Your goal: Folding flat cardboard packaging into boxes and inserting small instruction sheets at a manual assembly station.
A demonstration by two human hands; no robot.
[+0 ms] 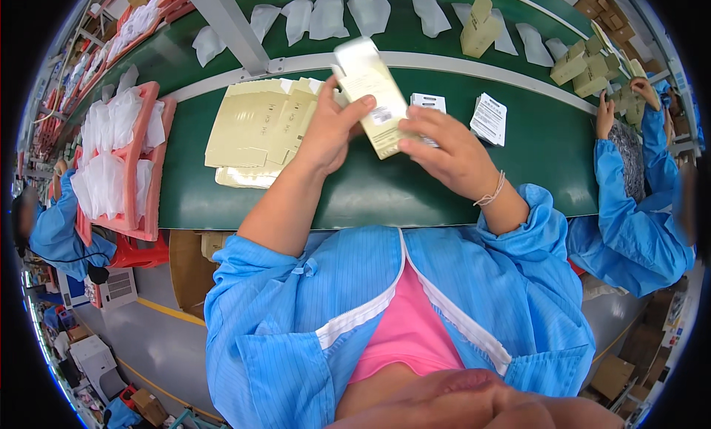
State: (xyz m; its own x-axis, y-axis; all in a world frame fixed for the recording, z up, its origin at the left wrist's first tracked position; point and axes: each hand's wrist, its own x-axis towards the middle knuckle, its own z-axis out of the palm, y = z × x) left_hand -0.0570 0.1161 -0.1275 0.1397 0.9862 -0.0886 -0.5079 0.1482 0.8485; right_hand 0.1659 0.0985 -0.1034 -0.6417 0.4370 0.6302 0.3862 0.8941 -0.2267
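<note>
A pale yellow carton (370, 88) with a white label is tilted between my two hands above the green table. Its upper end has a pale flap and is a little blurred. My left hand (332, 125) is closed round the carton's left side, thumb across the front and the other fingers partly hidden. At the lower right end, my right hand (453, 151) grips the edge between thumb and fingers. Flat, unfolded yellow cartons (252, 125) lie in a stack left of my left hand. Behind my right hand is a small stack of white printed leaflets (429, 102), partly covered.
Another leaflet stack (489, 119) lies to the right. Red trays (141, 162) of white-wrapped items stand at the left edge. Beyond a metal rail (400, 61), wrapped pieces (328, 16) and an upright carton (480, 31) sit on a green belt. Co-workers in blue sit on both sides.
</note>
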